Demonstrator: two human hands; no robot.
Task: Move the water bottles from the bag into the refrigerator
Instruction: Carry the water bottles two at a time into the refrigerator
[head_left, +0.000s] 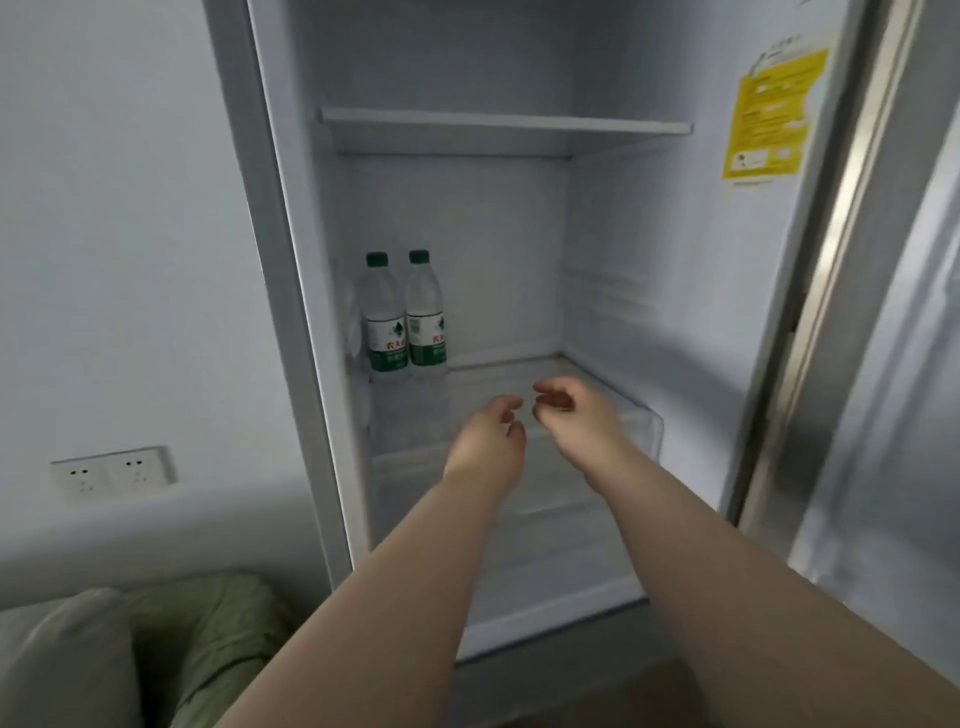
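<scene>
Fridge (291, 260) open, door (893, 312) at right. Left bottle (383, 317) and right bottle (426, 312) upright side by side, possibly touching, at left rear of lower shelf (498, 371), under upper shelf (504, 124). Left hand (485, 434) and right hand (576, 415) before that shelf, right of the bottles, apart from them. Sticker (771, 117) on right inner wall. Socket (114, 470) left of fridge; cushion (67, 660) below it.

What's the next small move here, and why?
Probably draw both hands back out of the fridge to fetch more. The left hand and right hand hold nothing, fingers loosely curled above the shelf. Two bottles stand upright, side by side, at its left rear. The bag is out of view, so what remains cannot be told.
</scene>
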